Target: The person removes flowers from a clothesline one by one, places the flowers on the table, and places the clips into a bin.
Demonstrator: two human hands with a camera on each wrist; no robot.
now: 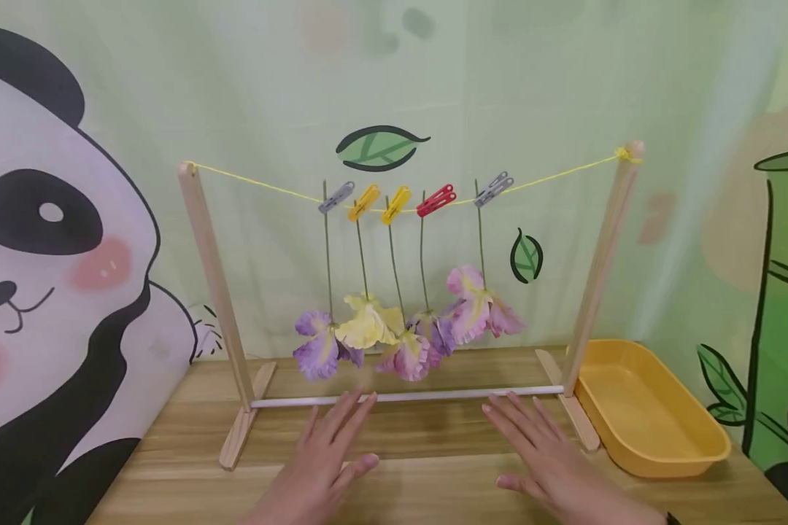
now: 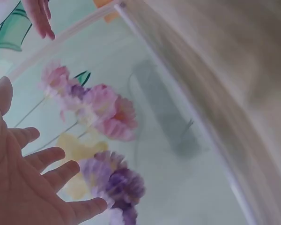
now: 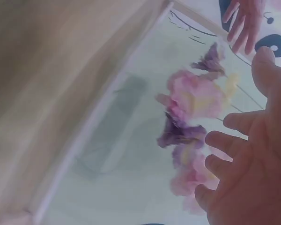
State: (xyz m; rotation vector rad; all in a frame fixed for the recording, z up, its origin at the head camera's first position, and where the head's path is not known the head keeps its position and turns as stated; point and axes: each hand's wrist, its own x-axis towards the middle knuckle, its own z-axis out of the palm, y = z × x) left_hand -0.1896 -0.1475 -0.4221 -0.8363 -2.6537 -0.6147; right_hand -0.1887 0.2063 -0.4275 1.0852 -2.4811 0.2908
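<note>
Artificial flowers hang head down by their stems from a yellow string (image 1: 256,181). From left to right come a purple flower (image 1: 318,350), a yellow flower (image 1: 368,324), a pink flower (image 1: 407,357), a second purple one and a second pink flower (image 1: 469,310). Clothespins hold the stems: a grey clothespin (image 1: 336,197) at each end, with two yellow ones and a red clothespin (image 1: 436,200) between. My left hand (image 1: 325,467) and right hand (image 1: 548,459) hold nothing, fingers spread, below the flowers and in front of the white rod (image 1: 433,396). Both wrist views show bare palms.
Two wooden posts, left post (image 1: 217,284) and right post (image 1: 600,277), carry the string and stand on feet on the wooden table (image 1: 433,481). A yellow plastic tub (image 1: 657,408) sits beside the right post. Behind hangs a green cloth (image 1: 256,87) with a panda print.
</note>
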